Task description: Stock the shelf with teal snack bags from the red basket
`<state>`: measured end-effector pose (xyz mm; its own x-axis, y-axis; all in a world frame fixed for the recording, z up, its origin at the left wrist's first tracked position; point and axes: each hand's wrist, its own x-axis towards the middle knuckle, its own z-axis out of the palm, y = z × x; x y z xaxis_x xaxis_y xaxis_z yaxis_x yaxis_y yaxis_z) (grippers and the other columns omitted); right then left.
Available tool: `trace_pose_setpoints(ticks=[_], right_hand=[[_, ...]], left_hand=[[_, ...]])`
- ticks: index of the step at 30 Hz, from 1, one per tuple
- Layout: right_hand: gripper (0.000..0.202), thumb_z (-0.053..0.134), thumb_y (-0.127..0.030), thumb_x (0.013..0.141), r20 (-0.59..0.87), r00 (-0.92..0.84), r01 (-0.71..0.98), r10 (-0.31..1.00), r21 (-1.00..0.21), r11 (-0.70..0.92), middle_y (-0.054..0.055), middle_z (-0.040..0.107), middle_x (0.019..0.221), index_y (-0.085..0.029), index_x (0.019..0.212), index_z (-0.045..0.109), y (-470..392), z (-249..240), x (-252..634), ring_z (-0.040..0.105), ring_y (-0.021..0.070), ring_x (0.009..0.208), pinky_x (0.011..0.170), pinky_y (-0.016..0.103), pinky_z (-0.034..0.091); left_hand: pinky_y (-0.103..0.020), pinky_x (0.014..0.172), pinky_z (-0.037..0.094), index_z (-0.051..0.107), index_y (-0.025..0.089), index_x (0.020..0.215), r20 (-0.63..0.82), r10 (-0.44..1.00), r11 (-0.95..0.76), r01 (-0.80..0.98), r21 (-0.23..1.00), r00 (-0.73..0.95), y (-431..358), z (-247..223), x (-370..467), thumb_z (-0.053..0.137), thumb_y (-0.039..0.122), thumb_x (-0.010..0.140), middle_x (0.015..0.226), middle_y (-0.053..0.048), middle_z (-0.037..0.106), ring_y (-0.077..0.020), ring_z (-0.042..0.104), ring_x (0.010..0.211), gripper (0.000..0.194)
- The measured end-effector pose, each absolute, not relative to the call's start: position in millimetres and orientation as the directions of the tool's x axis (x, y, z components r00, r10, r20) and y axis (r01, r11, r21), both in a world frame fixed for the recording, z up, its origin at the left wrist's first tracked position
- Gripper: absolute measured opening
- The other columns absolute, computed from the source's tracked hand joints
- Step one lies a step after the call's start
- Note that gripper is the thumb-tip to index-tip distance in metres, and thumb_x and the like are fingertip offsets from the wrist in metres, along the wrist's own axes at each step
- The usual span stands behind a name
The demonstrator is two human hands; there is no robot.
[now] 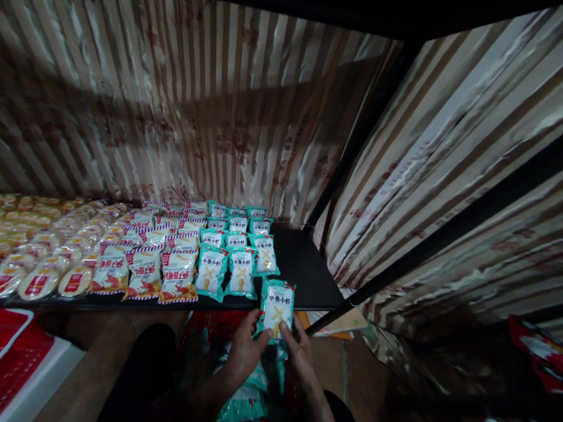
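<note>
Between both hands I hold a teal and white snack packet (277, 306) upright at the front edge of the black shelf (304, 254). My left hand (247, 351) grips its lower left side, and my right hand (297, 348) its lower right, thumbs on the printed front. Rows of matching teal packets (242, 268) stand on the shelf just behind it. Below my hands, more teal packets (247, 403) lie loose in a red container, partly hidden by my forearms.
Orange and white snack packets (144, 272) and round clear-wrapped crackers (38, 282) fill the shelf's left. Dark metal bars (391, 267) frame the right side. Striped sheeting (206, 100) hangs behind. A red and white box (17, 371) stands on the floor at left.
</note>
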<state>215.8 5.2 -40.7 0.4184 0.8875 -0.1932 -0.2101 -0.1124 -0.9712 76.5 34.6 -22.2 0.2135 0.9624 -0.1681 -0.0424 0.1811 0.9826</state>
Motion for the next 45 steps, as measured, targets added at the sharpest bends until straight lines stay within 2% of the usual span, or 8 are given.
trace_pose_setpoints(ticks=[5,10,16,20,27,31,35,45], right_hand=[[0.070,0.076,-0.046,0.064,-0.180,0.432,-0.192,0.884,-0.976,-0.105,0.006,0.069,0.114,-0.024,0.128,0.058,15.5,-29.1,218.5,0.061,0.0300,0.110,0.089,0.039,0.052],[0.073,0.076,-0.047,0.066,-0.155,0.444,-0.146,0.883,-0.984,-0.099,0.007,0.068,0.117,-0.023,0.131,0.054,20.5,-31.8,222.3,0.062,0.0281,0.109,0.087,0.038,0.053],[0.073,0.072,-0.047,0.071,-0.119,0.442,-0.119,0.889,-0.990,-0.073,0.009,0.063,0.126,-0.021,0.135,0.049,29.0,-33.2,228.0,0.062,0.0266,0.110,0.093,0.039,0.050],[0.071,0.071,-0.048,0.071,-0.123,0.453,-0.116,0.883,-0.990,-0.078,0.010,0.063,0.126,-0.020,0.133,0.049,38.8,-27.9,232.7,0.060,0.0270,0.112,0.096,0.042,0.048],[0.062,0.068,-0.049,0.074,-0.074,0.395,-0.082,0.916,-0.996,-0.045,0.010,0.066,0.121,-0.020,0.128,0.053,57.1,-8.3,235.3,0.063,0.0255,0.106,0.090,0.039,0.052],[0.064,0.067,-0.050,0.074,-0.039,0.407,0.000,0.913,-0.999,-0.042,0.009,0.066,0.120,-0.019,0.129,0.053,67.4,-3.9,235.3,0.062,0.0252,0.108,0.095,0.039,0.048],[0.067,0.067,-0.051,0.074,-0.041,0.395,0.000,0.918,-0.999,-0.044,0.010,0.067,0.119,-0.018,0.131,0.052,76.3,-5.4,237.1,0.062,0.0252,0.107,0.094,0.039,0.049],[0.066,0.066,-0.051,0.074,-0.008,0.406,0.055,0.914,-0.998,-0.033,0.010,0.068,0.116,-0.016,0.128,0.054,97.0,-10.3,242.1,0.064,0.0270,0.105,0.090,0.040,0.052]], left_hand=[[-0.037,0.093,0.047,0.061,0.017,0.115,-0.168,0.962,0.187,-0.068,0.980,0.216,42.9,-17.4,80.8,0.067,0.031,0.073,0.117,-0.012,0.066,-0.0263,0.061,0.105,0.044],[-0.033,0.089,0.049,0.060,0.018,0.112,-0.178,0.969,0.179,0.012,0.984,0.171,45.4,-18.7,84.2,0.064,0.031,0.075,0.110,-0.009,0.068,-0.0223,0.064,0.100,0.039],[-0.034,0.088,0.050,0.055,0.017,0.114,-0.081,0.985,0.064,0.112,0.992,0.155,48.3,-13.3,91.6,0.056,0.024,0.080,0.109,-0.010,0.068,-0.0195,0.065,0.098,0.034],[-0.037,0.093,0.050,0.054,0.017,0.117,-0.005,0.992,-0.008,0.102,0.995,0.128,53.5,-10.0,97.5,0.053,0.021,0.081,0.114,-0.010,0.066,-0.0195,0.063,0.103,0.036],[-0.040,0.101,0.046,0.050,0.014,0.126,0.088,0.993,-0.098,0.132,0.986,0.082,67.2,-23.2,104.2,0.047,0.019,0.082,0.126,-0.014,0.060,-0.0218,0.058,0.116,0.044],[-0.043,0.105,0.043,0.047,0.011,0.131,0.125,0.990,-0.135,0.164,0.977,0.072,74.8,-32.8,107.2,0.045,0.019,0.083,0.132,-0.017,0.056,-0.0239,0.053,0.123,0.049],[-0.044,0.107,0.040,0.046,0.009,0.132,0.160,0.983,-0.174,0.187,0.967,0.087,80.6,-33.2,107.9,0.044,0.020,0.083,0.133,-0.018,0.054,-0.0249,0.050,0.126,0.050],[-0.044,0.110,0.037,0.048,0.008,0.132,0.104,0.991,-0.121,0.232,0.965,0.084,91.5,-25.6,111.8,0.043,0.021,0.082,0.137,-0.017,0.052,-0.0255,0.049,0.128,0.052]])
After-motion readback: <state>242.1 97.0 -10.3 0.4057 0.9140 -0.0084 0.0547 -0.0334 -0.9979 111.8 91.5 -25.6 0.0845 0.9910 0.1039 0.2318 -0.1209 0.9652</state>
